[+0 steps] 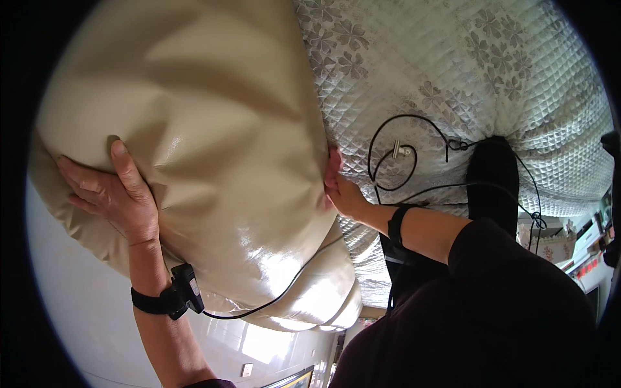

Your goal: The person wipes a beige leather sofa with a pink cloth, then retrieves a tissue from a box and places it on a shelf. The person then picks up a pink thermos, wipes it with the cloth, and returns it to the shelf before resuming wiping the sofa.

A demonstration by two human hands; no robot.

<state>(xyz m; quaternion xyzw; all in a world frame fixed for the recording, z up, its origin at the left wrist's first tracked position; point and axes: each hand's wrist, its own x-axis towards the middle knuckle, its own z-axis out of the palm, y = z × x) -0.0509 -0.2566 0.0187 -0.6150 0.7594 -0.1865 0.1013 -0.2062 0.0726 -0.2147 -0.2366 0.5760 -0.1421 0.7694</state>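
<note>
My left hand (pixel 123 199) lies flat on the beige leather backrest or armrest of a sofa (pixel 233 126), thumb spread away from the fingers. Shallow creases run through the leather around it. My right hand (pixel 344 191) is at the leather's edge, where it meets a quilted sofa cover (pixel 417 53) with grey flowers. Its fingers are blurred and pinkish and partly tucked against the leather, so whether they hold anything cannot be told.
A black cable (pixel 371 155) loops over the quilted cover, with a metal bulldog clip (pixel 400 149) on it. Another cable (pixel 286 291) runs from a black device (pixel 187 289) strapped to my left wrist. My black-clad knee (pixel 492 179) presses on the cover. A wall socket (pixel 247 370) shows below.
</note>
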